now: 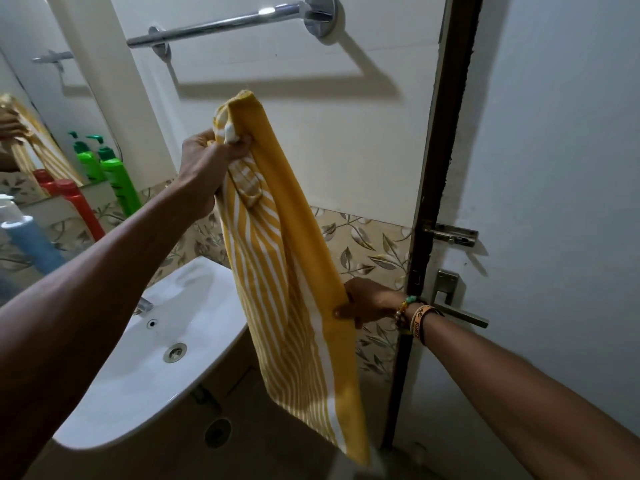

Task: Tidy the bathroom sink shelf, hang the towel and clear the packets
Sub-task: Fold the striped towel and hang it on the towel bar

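A yellow towel with white stripes (287,271) hangs lengthwise in the air in front of the white wall. My left hand (211,157) grips its bunched upper end, raised well below the chrome towel bar (221,26) on the wall. My right hand (370,303) pinches the towel's right edge lower down, with bracelets on its wrist. The towel's lower end dangles past the white sink (166,341). No packets are in view.
On the shelf at the left stand a green pump bottle (117,174), a red bottle (79,206) and a blue bottle (31,240), under a mirror (31,133). A door with bolt (453,235) and handle (460,313) is at the right.
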Motion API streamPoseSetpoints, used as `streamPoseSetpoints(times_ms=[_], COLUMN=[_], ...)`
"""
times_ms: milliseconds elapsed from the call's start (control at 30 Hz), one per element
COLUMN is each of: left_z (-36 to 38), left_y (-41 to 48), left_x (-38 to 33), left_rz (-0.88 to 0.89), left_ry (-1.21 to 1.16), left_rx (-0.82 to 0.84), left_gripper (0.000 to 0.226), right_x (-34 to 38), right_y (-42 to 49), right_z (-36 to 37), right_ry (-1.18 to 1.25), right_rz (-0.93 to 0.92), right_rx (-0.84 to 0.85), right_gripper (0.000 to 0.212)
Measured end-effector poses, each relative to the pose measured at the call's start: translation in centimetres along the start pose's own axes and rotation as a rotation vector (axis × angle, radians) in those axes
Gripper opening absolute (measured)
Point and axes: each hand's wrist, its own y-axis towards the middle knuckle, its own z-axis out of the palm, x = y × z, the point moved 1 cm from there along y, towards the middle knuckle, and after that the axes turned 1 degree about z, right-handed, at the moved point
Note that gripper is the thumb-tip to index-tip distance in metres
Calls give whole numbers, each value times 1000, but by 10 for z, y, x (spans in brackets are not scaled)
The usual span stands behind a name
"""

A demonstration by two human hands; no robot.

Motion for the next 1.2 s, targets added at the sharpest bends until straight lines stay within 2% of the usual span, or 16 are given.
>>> streamPoseSetpoints(times_ms=[100,167,267,367,433,533,733,933,1133,1200], left_z=[1,2,8,19,26,34,37,36,38,38], left_y=[-1,-2,-5,-10,-13,-18,-21,-21,-16,-16], left_x=[4,5,8,12,15,16,14,18,20,19], left_rz=[-24,-47,-64,-85,-96,-110,-166,-117,-83,-73], left_ry=[25,43,67,114,150,180,211,208,222,220], left_rx=[84,176,305,395,441,521,696,671,671,669], left_gripper=[23,25,22,29,29,34,43,46,43,43], right_x=[-9,-10,8,41,62,84,95,92,99,101], right_y=[2,1,-5,-15,-22,-29,-35,-37,-42,-43], right_z=[-11,-18,-33,-49,-57,-69,-83,-76,-83,-89], right_ry=[-255,-303,21,424,639,844,966,1006,938,910], right_rz=[93,100,-69,-265,-378,-495,-611,-568,-573,-577], right_rx=[-235,-418,-646,-810,-808,-674,-435,-599,-638,-678], right_gripper=[21,26,57,70,73,72,27,10,19,15])
